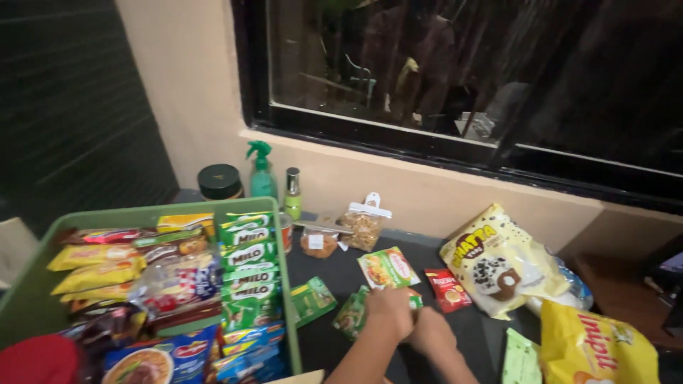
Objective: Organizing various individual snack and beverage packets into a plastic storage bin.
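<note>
— Where were your hands?
— Low centre of the frame. My left hand (390, 310) was closed on small green foil sachets (353, 313) on the dark table (327, 348); my right hand (430, 331) lay beside it, grip unclear.

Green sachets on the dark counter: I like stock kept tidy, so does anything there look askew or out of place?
Yes. Several green sachets lie loose and tilted beside the green tray, unlike the neat stacked row inside it. Both hands rest on some. Nothing looks spilled or torn.
</note>
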